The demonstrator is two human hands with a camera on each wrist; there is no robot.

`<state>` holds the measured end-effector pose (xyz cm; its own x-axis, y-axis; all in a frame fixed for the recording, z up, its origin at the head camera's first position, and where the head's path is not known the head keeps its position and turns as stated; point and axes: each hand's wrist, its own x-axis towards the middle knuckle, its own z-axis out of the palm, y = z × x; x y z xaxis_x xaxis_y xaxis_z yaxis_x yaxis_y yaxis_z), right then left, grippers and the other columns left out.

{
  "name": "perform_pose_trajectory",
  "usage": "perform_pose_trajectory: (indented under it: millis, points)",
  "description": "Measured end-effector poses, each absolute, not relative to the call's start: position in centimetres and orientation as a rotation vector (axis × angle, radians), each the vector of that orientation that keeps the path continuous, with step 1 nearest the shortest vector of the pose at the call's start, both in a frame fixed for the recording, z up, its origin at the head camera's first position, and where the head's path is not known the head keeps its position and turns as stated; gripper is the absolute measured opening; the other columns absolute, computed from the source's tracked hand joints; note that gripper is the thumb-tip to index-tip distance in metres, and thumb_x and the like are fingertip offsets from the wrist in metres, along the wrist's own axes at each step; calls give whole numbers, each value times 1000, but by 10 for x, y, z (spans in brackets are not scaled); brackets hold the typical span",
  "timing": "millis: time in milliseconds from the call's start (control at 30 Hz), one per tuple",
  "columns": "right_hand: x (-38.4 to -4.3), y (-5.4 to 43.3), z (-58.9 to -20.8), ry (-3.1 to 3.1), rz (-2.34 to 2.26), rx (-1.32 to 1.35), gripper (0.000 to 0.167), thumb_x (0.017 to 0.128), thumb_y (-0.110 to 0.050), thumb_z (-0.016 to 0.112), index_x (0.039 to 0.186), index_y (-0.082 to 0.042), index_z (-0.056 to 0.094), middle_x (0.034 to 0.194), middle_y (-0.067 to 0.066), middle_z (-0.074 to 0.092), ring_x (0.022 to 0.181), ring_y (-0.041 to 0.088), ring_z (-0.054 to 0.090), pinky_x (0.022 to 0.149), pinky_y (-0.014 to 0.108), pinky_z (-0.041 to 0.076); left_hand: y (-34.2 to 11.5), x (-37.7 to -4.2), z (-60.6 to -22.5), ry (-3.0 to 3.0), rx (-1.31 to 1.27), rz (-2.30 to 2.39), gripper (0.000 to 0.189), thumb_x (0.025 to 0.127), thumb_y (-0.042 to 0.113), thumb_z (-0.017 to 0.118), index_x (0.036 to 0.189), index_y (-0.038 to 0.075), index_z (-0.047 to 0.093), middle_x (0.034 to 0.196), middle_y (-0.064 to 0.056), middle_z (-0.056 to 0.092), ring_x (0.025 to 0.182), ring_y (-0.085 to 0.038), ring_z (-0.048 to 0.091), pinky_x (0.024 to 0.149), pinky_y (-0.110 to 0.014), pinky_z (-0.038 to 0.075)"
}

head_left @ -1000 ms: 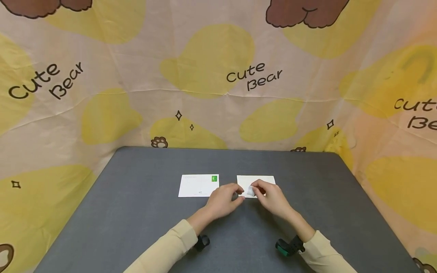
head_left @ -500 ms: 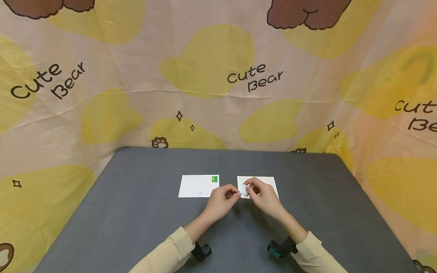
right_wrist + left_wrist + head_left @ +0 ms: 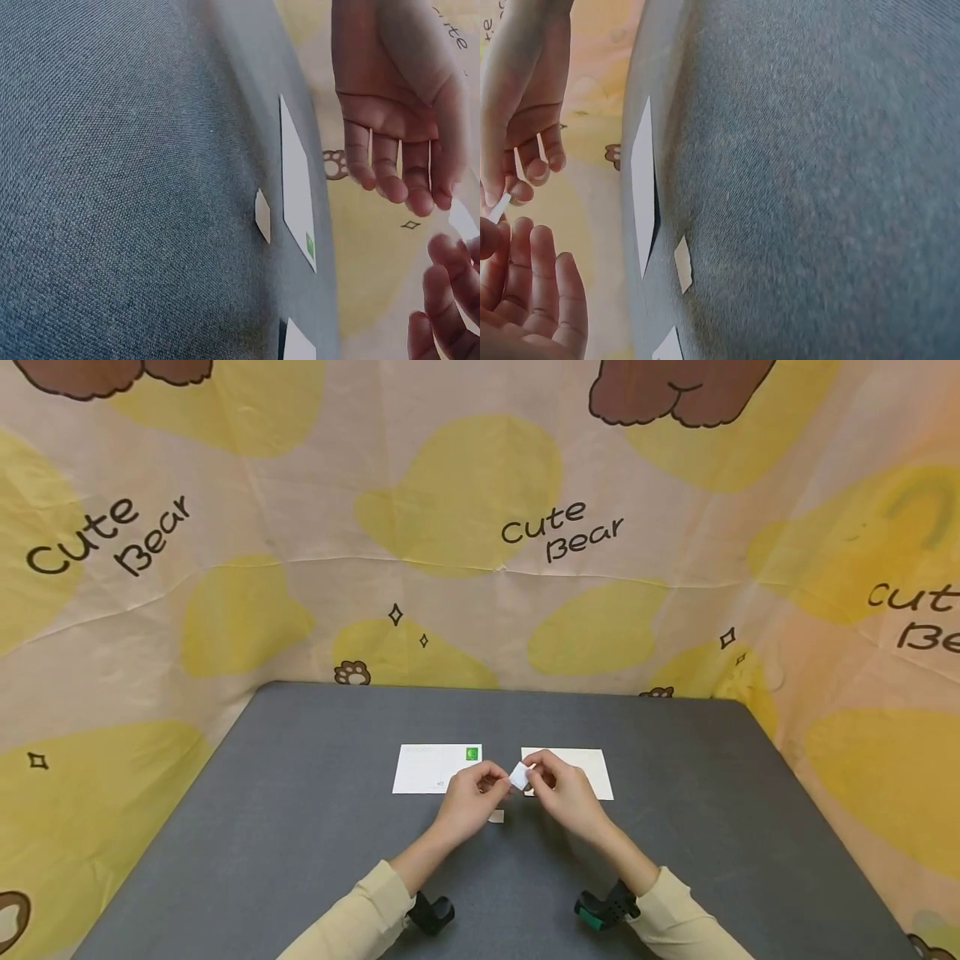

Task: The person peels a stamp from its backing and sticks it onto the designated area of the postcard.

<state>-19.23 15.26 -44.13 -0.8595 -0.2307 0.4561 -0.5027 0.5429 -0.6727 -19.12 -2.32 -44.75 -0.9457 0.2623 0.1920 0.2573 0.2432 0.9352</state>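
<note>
A small white square of paper (image 3: 519,776) is held up between both hands, above the table. My right hand (image 3: 564,792) pinches its right side between thumb and forefinger. The left hand (image 3: 471,800) pinches at its left corner, thumb against forefinger, the other fingers loosely bent. Behind the left hand lies a white postcard (image 3: 427,768) with a green stamp (image 3: 472,753) at its top right corner. Partly covered by the right hand, a plain cream-white card (image 3: 592,770) lies flat. What the square's other face bears cannot be made out.
A small beige paper piece (image 3: 497,816) rests on the grey table (image 3: 315,827), just below the left hand; the left wrist view shows this beige piece (image 3: 683,265) near the cards. Behind the table hangs a bear-print cloth (image 3: 450,527).
Both hands have moved left, the right one bringing the white square along. The left fingers have closed in to the square's corner. The beige piece has come into view on the table.
</note>
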Motion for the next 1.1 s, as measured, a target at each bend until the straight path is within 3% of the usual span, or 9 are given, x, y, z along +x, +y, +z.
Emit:
perform_pose_trajectory:
  millis: [233,633,867,1100]
  points:
    - [-194,149,-441,-2415,1041,592,18,80,2,61,92,-12,64,71,-8,55,58,3,45,51,20,41,-36,-182,-421,2485,542,1881,8,85,-3,56,83,-6,62,78,-20,67,71,-36,66,57,-19,49]
    - [-192,140,-442,-2356,914,807,12,79,-4,68,86,-13,64,78,-7,57,68,8,53,59,22,48,-45,-194,-449,2534,583,1800,10,87,7,58,84,-1,64,77,-11,67,69,-25,66,57,-22,48]
    - [-190,136,-443,-2374,919,829,14,78,-4,68,86,-15,64,77,-8,56,68,13,56,59,28,49,-44,-191,-446,2589,641,1749,8,87,8,59,81,9,65,75,2,65,68,-6,61,65,-22,50]
    - [-189,134,-445,-2387,911,846,13,77,-7,70,85,-16,64,78,-9,57,67,11,56,58,26,48,-45,-190,-444,2592,676,1727,9,86,8,59,81,11,66,76,3,66,70,-6,61,67,-22,50]
